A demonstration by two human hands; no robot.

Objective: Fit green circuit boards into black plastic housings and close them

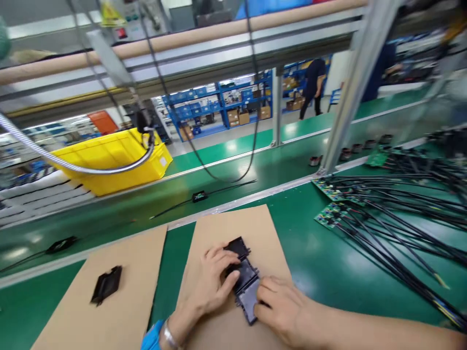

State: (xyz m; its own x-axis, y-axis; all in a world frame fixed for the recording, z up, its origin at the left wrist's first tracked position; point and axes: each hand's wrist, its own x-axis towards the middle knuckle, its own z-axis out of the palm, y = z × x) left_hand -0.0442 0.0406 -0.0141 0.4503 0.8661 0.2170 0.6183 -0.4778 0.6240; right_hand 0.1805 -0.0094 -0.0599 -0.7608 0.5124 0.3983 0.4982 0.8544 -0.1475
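Head view: three casings (245, 273), already in a row on cardboard (233, 223), are being touched by the half-open left hand (211, 277) and curled right hand (282, 308), its hold unclear; another casing (107, 286) is lying apart.

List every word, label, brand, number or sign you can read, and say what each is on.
No text is readable.
Yellow sign, top left: too blurred to read.
White label on the yellow bin: too small.
Black casings at the hands: no lettering visible.
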